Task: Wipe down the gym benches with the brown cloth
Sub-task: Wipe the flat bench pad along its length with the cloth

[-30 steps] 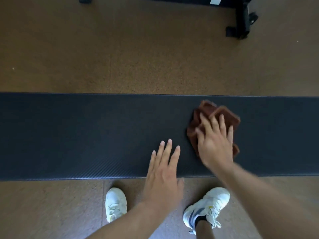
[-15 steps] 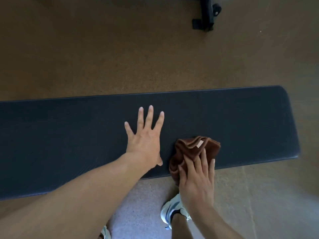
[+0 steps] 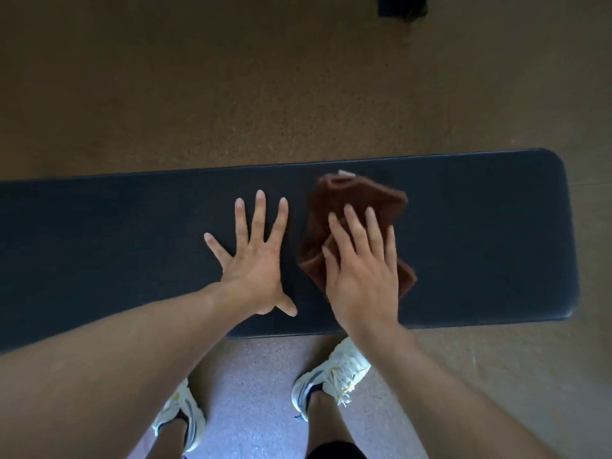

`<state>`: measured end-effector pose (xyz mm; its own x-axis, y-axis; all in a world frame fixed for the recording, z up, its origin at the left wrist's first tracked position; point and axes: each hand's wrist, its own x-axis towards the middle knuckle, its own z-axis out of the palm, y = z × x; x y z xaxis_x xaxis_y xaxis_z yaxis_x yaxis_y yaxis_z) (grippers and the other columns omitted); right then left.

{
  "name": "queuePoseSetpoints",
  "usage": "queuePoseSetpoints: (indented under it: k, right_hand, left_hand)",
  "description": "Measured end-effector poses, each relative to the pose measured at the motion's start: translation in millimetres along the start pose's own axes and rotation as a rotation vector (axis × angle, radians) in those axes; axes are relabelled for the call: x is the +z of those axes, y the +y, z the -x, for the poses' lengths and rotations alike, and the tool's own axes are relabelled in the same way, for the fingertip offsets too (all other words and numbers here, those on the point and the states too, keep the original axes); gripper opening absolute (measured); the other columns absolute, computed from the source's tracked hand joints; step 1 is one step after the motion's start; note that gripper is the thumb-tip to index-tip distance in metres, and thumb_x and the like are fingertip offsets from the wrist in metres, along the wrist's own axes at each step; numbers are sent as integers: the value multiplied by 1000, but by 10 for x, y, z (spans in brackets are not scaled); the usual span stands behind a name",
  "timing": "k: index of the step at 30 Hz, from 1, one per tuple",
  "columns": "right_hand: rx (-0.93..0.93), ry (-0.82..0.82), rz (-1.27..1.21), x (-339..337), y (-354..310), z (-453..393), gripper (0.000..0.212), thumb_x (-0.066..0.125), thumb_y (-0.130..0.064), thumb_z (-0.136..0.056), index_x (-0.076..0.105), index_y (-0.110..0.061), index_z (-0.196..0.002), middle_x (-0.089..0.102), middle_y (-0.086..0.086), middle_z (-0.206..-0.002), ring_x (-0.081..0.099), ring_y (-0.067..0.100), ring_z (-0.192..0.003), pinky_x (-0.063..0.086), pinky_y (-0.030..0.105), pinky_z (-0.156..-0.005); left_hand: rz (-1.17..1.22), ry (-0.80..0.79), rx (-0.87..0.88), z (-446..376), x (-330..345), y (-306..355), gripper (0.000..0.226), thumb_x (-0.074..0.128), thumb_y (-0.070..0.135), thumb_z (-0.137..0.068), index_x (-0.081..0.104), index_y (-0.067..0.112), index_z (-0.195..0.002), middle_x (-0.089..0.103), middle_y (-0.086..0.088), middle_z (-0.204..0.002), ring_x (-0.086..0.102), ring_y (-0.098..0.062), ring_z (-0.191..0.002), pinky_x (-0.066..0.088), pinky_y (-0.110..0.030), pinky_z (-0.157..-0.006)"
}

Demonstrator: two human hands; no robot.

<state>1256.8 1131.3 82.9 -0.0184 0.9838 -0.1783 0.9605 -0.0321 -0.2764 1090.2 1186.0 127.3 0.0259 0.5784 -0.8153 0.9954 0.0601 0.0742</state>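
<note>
One dark bench (image 3: 480, 246) bears two flat hands, right hand (image 3: 362, 276) pressing one brown cloth (image 3: 357, 197), fingers straight.

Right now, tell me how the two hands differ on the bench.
The left hand lies flat on the bare bench with its fingers spread wide; the right hand presses on the brown cloth with its fingers close together. The left sits nearer the bench's middle, the right nearer its rounded end. Both are palm down with straight fingers.
</note>
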Motion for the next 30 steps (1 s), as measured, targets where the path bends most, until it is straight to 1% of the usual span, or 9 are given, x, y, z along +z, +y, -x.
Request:
queuePoseSetpoints:
  k: [5, 7, 12, 15, 21, 24, 26, 28, 30]
  right_hand:
    - [-56, -107, 91, -49, 393, 890, 54, 42, -40, -106, 47, -22, -156, 38, 5, -166, 26, 32, -158, 19, 57, -127]
    - [-85, -129, 84, -86, 404, 633, 57, 41, -43, -106, 42, -23, -159, 38, 7, -166, 25, 34, -158, 17, 57, -127]
    - [-55, -6, 39, -189, 251, -744, 56, 37, -47, -108, 41, -25, -159, 35, 8, -168, 21, 35, -158, 11, 56, -129]
    - [-12, -87, 33, -280, 195, -1239, 56, 29, -52, -109, 33, -32, -161, 24, 3, -172, 9, 28, -161, -1, 52, -130]
    - [-32, -3, 15, -191, 342, -281, 48, 39, -40, -108, 50, -24, -152, 42, 4, -163, 28, 27, -156, 16, 51, -129]
    - [-66, -94, 58, -142, 359, 575, 39, 42, -36, -106, 61, -17, -134, 55, 10, -149, 40, 33, -148, 23, 56, -126]
    - [-131, -163, 114, -174, 395, 791, 42, 40, -39, -106, 62, -16, -133, 56, 10, -145, 44, 36, -145, 24, 57, -125]
    - [-157, -161, 193, -233, 445, 592, 51, 39, -49, -104, 60, -18, -138, 53, 11, -148, 43, 39, -145, 21, 56, -126]
    - [-70, -148, 204, -279, 385, 225, 64, 37, -61, -100, 46, -27, -154, 37, 7, -164, 24, 36, -156, 5, 52, -130]
  left_hand:
    - [-19, 13, -40, 4, -25, 70, 175, 98, 53, -49, -47, 35, -144, -62, 2, -145, -48, -32, -142, 0, -81, -112]
    - [-41, 26, -61, 4, -34, 94, 175, 98, 55, -48, -46, 34, -145, -61, 2, -146, -46, -32, -144, 4, -81, -113]
    - [-63, 47, -56, -19, -35, 83, 176, 97, 58, -45, -45, 35, -146, -60, 2, -148, -45, -31, -144, 6, -80, -114]
    - [-57, 51, -51, -32, -32, 86, 176, 97, 58, -46, -46, 35, -145, -59, 1, -148, -46, -31, -144, 5, -81, -113]
    - [-35, 113, 5, -23, 43, 30, 175, 98, 57, -46, -43, 34, -148, -55, -1, -153, -45, -33, -145, 4, -83, -111]
    - [-25, 170, 68, 27, 107, -34, 168, 94, 61, -51, -37, 32, -152, -48, -2, -158, -41, -32, -147, 2, -81, -112]
    - [-22, 245, 135, 101, 209, -138, 153, 86, 66, -62, -31, 30, -155, -41, 0, -163, -38, -28, -150, -1, -75, -118]
    - [22, 316, 217, 238, 396, -318, 137, 74, 69, -75, -28, 28, -157, -35, 2, -166, -35, -24, -151, -5, -65, -124]
    - [63, 427, 275, 386, 661, -561, 127, 67, 69, -82, -26, 26, -157, -27, 2, -169, -30, -22, -154, -8, -56, -126]
